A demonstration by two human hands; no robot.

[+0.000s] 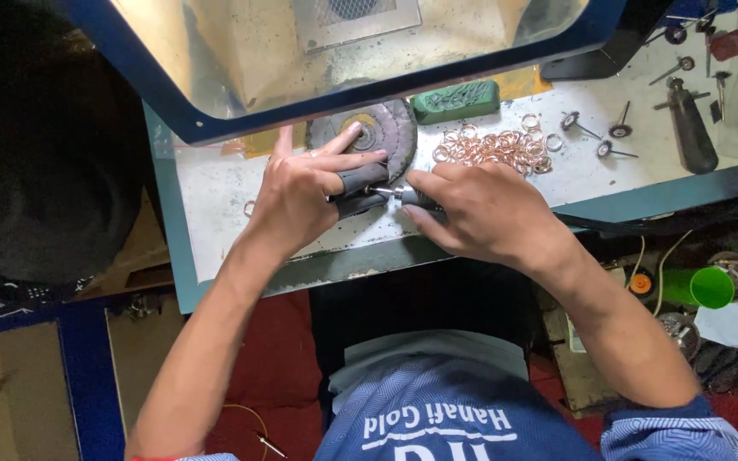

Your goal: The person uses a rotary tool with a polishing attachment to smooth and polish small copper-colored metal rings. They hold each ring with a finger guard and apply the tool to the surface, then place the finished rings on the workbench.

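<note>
Bracing a small ring on padded left hand [301,192] fingertips, right hand [480,209] fingers clamped around rotary handpiece [410,197] for steadiness, copper rings [493,147] heaped just beyond.

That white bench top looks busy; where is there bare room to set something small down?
The widest bare patch on the bench lies beyond the left hand, toward the blue edge. A smaller strip lies between the ring pile and the front edge. It is crowded around the buffing wheel, the green bar and the small mandrels.
</note>
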